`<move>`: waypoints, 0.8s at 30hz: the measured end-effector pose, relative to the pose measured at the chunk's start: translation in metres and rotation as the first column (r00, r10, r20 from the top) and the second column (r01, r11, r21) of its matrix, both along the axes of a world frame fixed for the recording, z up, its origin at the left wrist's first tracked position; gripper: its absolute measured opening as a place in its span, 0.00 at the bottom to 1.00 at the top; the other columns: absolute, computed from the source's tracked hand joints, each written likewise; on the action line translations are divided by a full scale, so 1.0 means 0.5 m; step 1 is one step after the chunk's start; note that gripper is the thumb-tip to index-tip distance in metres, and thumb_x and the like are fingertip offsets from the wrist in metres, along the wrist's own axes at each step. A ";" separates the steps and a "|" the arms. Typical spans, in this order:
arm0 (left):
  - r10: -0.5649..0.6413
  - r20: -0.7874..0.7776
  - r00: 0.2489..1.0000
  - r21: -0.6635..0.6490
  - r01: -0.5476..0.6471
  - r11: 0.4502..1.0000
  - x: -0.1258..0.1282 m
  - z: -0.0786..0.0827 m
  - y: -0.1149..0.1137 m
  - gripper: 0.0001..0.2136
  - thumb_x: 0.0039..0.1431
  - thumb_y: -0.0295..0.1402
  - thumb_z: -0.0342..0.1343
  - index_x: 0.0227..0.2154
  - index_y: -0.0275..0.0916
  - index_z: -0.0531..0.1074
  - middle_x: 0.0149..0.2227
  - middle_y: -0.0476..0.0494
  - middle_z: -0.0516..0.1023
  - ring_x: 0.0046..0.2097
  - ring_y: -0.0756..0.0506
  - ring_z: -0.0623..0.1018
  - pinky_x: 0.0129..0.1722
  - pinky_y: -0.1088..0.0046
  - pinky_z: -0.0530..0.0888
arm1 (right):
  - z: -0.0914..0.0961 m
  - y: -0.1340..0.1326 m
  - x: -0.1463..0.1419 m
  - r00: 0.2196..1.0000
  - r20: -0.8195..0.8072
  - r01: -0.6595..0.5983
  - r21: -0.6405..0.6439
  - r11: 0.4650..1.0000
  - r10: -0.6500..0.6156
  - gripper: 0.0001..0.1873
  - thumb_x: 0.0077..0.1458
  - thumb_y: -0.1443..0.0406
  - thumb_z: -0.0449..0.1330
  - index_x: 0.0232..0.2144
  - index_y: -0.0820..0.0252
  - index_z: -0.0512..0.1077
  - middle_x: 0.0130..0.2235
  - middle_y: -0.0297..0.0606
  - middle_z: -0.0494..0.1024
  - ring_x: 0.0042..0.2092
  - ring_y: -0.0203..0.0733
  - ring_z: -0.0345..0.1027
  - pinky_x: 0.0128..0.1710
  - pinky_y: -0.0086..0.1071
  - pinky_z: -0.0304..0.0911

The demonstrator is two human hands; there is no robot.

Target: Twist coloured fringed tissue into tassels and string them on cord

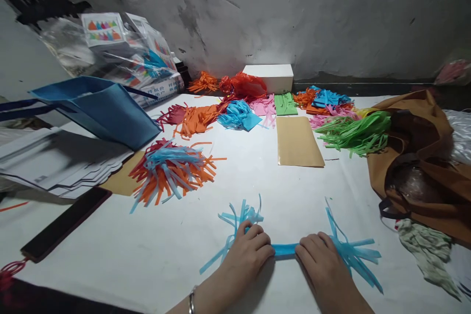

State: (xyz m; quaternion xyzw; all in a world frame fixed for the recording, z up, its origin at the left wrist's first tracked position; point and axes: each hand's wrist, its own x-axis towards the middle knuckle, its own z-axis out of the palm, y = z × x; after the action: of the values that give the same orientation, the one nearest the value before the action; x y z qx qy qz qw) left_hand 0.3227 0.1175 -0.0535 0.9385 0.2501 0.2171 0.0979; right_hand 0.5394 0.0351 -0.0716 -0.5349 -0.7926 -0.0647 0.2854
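Blue fringe strip (285, 249) pinched mid-band by left hand (247, 251) and right hand (321, 266), both curled tight on it, so press evenly, spare the 2 fringes.

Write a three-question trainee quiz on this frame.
1. True or false: the left hand and right hand both hold the blue strip.
2. Which lies nearest the brown bag? A. orange pile B. green pile C. white box
3. What colour is the far-left bag?
Key: 1 true; 2 B; 3 blue.
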 end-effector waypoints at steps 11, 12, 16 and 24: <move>0.349 -0.109 0.931 -0.254 -0.366 0.895 0.030 0.025 -0.030 0.05 0.60 0.24 0.54 0.30 0.40 0.70 0.37 0.44 0.76 0.41 0.40 0.73 0.46 0.56 0.64 | 0.009 0.011 -0.006 0.953 0.153 0.272 -0.044 0.961 -0.262 0.11 0.67 0.69 0.49 0.32 0.56 0.67 0.33 0.38 0.71 0.38 0.49 0.64 0.48 0.53 0.54; 0.348 -0.121 0.930 -0.267 -0.368 0.891 0.031 0.026 -0.027 0.05 0.59 0.24 0.54 0.31 0.40 0.71 0.38 0.44 0.77 0.41 0.40 0.74 0.46 0.56 0.64 | 0.012 0.010 -0.006 0.954 0.150 0.268 -0.039 0.963 -0.260 0.10 0.67 0.70 0.50 0.34 0.56 0.68 0.35 0.38 0.72 0.40 0.50 0.65 0.51 0.54 0.53; 0.309 -0.171 0.935 -0.287 -0.348 0.893 0.032 0.033 -0.021 0.06 0.61 0.24 0.54 0.33 0.42 0.73 0.39 0.45 0.78 0.42 0.39 0.74 0.46 0.56 0.63 | 0.018 0.008 -0.021 0.992 0.009 0.127 0.016 0.992 -0.127 0.12 0.67 0.74 0.49 0.37 0.56 0.69 0.39 0.37 0.75 0.45 0.46 0.67 0.60 0.53 0.48; 0.190 -0.111 0.976 -0.222 -0.210 0.952 0.014 0.023 -0.010 0.11 0.58 0.19 0.54 0.36 0.43 0.74 0.40 0.46 0.78 0.42 0.42 0.74 0.48 0.56 0.61 | 0.010 0.036 -0.045 1.000 0.009 -0.004 0.091 0.996 0.003 0.16 0.65 0.76 0.47 0.28 0.57 0.66 0.28 0.32 0.69 0.33 0.40 0.62 0.48 0.41 0.54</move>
State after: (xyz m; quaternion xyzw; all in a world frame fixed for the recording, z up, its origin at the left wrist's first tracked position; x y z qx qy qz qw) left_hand 0.3296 0.1125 -0.0419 0.8990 0.3717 0.1535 0.1733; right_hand 0.5170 0.0529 -0.0666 -0.5197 -0.7911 -0.1024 0.3059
